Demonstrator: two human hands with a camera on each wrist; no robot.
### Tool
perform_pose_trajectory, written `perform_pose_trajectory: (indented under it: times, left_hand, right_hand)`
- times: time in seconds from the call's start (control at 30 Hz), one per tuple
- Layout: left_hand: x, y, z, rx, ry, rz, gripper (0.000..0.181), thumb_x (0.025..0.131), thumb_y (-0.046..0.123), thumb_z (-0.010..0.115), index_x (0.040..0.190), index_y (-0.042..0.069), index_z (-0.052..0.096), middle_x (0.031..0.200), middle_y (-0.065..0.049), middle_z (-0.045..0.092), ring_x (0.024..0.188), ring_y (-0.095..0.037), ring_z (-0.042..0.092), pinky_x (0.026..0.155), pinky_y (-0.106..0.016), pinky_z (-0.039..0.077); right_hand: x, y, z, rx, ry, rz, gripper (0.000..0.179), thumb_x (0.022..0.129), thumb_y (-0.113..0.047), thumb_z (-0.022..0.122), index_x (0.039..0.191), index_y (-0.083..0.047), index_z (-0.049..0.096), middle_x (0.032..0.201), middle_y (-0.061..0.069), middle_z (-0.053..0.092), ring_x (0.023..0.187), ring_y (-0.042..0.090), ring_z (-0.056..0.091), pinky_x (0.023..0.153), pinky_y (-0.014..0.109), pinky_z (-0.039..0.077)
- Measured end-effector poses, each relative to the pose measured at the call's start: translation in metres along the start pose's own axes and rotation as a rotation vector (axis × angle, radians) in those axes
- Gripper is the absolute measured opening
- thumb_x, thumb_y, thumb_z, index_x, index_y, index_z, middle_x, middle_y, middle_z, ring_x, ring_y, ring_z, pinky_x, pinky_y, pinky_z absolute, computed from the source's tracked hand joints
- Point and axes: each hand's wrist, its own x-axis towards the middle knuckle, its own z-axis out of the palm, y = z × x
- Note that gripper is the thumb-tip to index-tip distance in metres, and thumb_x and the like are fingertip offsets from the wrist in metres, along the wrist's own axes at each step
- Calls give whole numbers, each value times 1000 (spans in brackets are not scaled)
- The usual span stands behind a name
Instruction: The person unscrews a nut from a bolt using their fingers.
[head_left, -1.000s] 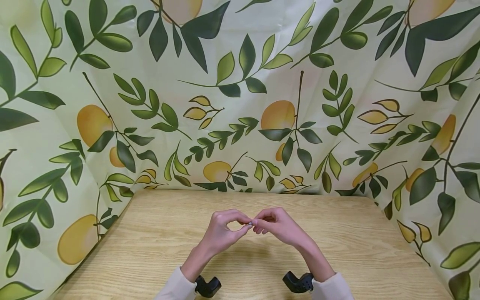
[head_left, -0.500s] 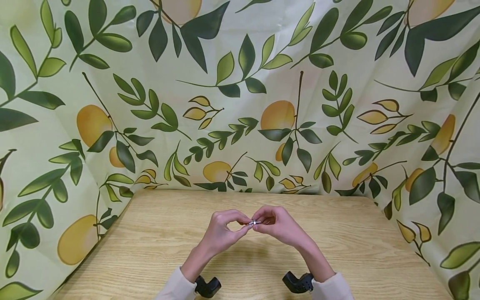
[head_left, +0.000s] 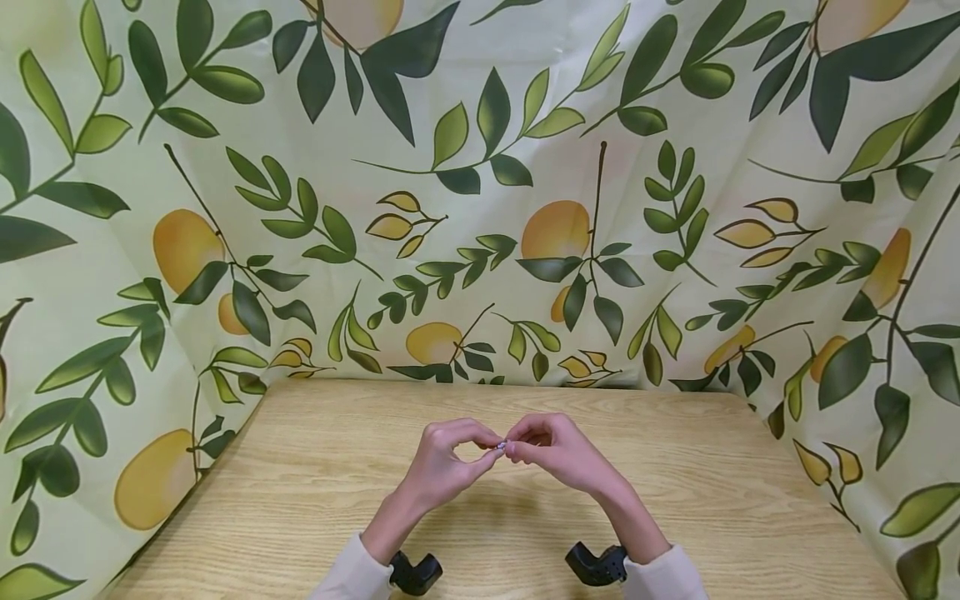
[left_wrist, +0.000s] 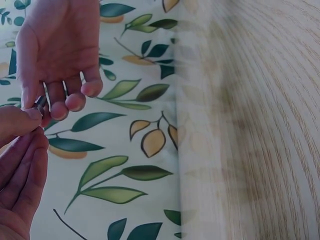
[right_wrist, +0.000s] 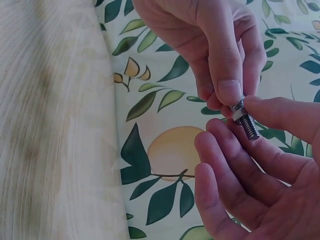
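1. Above the table (head_left: 300,500), the left hand (head_left: 442,467) and right hand (head_left: 558,454) pinch a small bolt (head_left: 501,447) between them.
2. At the left wrist view's edge, the bolt (left_wrist: 40,104) is barely visible.
3. In the right wrist view, the left hand (right_wrist: 210,45) pinches the bolt (right_wrist: 246,121) head; the right hand (right_wrist: 260,165) grips its nut (right_wrist: 238,115), shank pointing toward the right palm.

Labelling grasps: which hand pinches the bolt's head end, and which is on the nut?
In the right wrist view, the left hand pinches the head end of the bolt. The right hand has fingertips on the nut, beside the threaded shank.
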Motion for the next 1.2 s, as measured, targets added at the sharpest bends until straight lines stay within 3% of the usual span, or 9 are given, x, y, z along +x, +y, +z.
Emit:
perform_pose_trajectory:
  times: [0.43,0.77,1.2]
  left_hand:
    - [0,-1,1,0,5,28,17,79,-6,84,89,6,79,86,-5,80,77,-11,75,74,-18,62]
    - [2,2,0,3,3,28,15,81,-3,83,90,7,79,86,-4,80,78,-11,75,74,-17,62]
    - [1,1,1,-15,0,42,17,79,-6,83,90,7,79,87,-5,80,77,-12,75,75,-18,62]
  right_hand:
    - [-2,-4,0,-13,47,-6,24,91,-16,78,107,-1,70,97,10,73,87,13,68,75,24,59]
    - [-1,-2,-2,-43,6,-8,21,100,-22,67,102,-4,76,94,11,75,84,15,69,77,27,59]
    - [-2,-4,-1,-35,46,-6,20,91,-16,78,103,-3,72,96,9,73,88,15,67,75,24,59]
